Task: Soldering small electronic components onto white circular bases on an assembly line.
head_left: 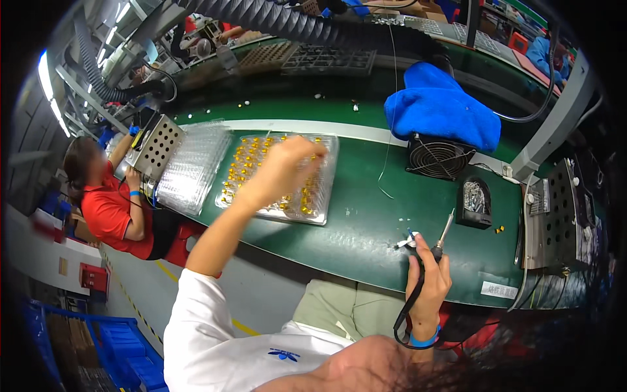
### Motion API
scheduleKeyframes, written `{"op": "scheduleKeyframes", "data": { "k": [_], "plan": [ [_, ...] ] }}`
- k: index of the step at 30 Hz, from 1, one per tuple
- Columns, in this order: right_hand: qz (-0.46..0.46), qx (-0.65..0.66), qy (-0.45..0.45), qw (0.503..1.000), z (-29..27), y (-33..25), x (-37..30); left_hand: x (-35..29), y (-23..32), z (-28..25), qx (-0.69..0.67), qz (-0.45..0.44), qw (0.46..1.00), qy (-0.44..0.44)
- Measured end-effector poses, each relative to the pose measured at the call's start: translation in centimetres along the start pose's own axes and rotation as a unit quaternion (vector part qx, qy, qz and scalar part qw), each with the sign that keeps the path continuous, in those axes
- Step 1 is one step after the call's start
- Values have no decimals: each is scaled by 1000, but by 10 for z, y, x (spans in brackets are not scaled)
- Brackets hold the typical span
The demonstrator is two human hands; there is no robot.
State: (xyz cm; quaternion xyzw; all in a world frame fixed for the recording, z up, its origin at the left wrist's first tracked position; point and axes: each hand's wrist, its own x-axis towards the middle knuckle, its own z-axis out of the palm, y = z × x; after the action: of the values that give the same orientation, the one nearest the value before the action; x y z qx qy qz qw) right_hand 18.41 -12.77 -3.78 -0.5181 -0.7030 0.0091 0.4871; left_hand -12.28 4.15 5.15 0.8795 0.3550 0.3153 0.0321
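My left hand [290, 168] reaches over a clear plastic tray [318, 217] holding rows of small brass-coloured parts [243, 161]. Its fingers are pinched together near the tray's far right corner, slightly blurred, and what is between them cannot be made out. In my right hand [428, 281], at the bench's front edge, is a soldering iron [447, 230] with its tip pointing up and away. The iron's black cord [406, 317] loops down past my wrist. Beside those fingertips is a small white piece [408, 242] with a blue bit; whether I hold it is unclear.
Stacked clear trays [192, 166] stand left, near a co-worker in red [111, 209]. A black fan [439, 159] under blue cloth [444, 108] stands at the back. A black holder [475, 202] and perforated metal box [554, 215] are right. Thin wire [385, 166] hangs over the green bench [366, 189].
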Motion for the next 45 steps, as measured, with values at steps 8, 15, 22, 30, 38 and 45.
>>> {"op": "scheduleKeyframes", "data": {
  "k": [8,15,22,30,38,45],
  "plan": [
    [-1,39,27,999,3,7,-5,-9,-59,-24,77,-74,989,-99],
    [-10,52,35,998,0,8,-6,-9,-61,-14,14,-116,990,-78],
    [7,65,20,998,-6,6,-7,-3,19,12,-321,-154,934,21],
    [-26,93,73,993,-14,11,-19,21,85,79,-456,-83,883,-79],
    [-28,62,114,991,-26,16,-34,14,89,116,-554,-163,808,-116],
    [13,39,84,996,-27,19,-38,2,96,126,-559,-189,792,-156]
  ]
}}
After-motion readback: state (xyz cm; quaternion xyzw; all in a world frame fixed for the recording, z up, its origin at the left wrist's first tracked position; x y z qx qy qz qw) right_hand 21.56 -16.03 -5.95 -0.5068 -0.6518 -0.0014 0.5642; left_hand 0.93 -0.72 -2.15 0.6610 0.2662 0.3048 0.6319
